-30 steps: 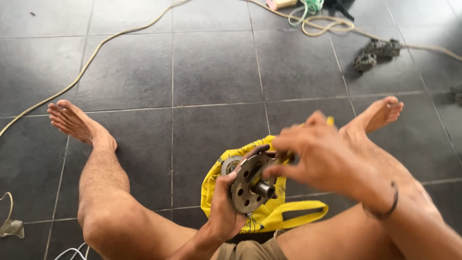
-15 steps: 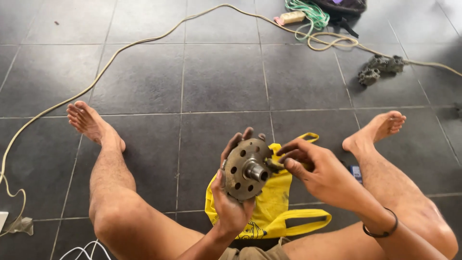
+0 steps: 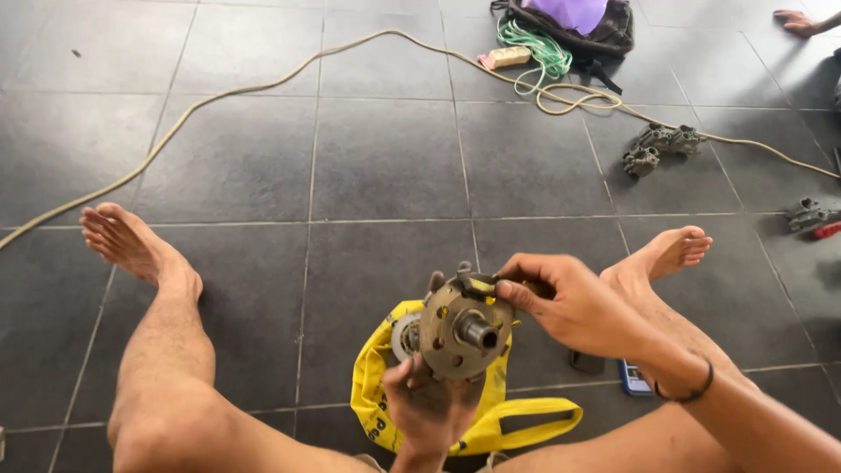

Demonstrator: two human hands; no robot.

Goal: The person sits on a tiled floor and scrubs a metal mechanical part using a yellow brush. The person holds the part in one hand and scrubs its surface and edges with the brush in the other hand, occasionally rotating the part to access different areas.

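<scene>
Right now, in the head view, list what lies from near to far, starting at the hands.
Left hand under the round metal hub, right hand at its top edge → yellow bag beneath → grey metal parts → beige cable → green rope → dark bag.

Dark grey square floor tiles with pale grout lines, faintly glossy under daylight; a long beige cord snakes across them
</scene>
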